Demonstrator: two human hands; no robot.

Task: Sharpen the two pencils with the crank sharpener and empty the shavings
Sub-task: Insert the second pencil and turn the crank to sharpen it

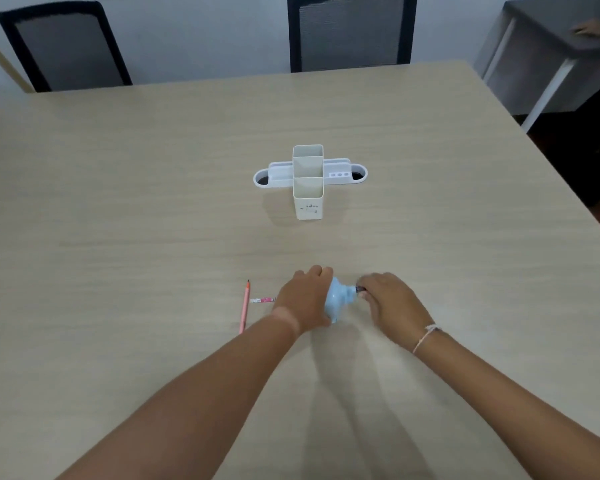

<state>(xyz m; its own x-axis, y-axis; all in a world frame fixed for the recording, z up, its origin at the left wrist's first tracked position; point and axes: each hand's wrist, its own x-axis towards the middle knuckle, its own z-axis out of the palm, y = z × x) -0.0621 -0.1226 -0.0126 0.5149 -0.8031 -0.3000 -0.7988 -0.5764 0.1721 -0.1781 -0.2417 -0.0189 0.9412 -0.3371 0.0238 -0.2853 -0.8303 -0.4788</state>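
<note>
Office: mesh chairs (352, 32), long table (118, 202)

single view only, head-worn, wide-angle. looks forward and down from near edge of table (118, 202), across its top toward far edge. both forearms enter from bottom of frame, hands (305, 299) close below lens, slightly low of centre. organizer (308, 181) mid-frame, farther out. two chairs (63, 46) and wall along top; second table (548, 39) at upper right corner. straight lines bow toward frame edges.
</note>
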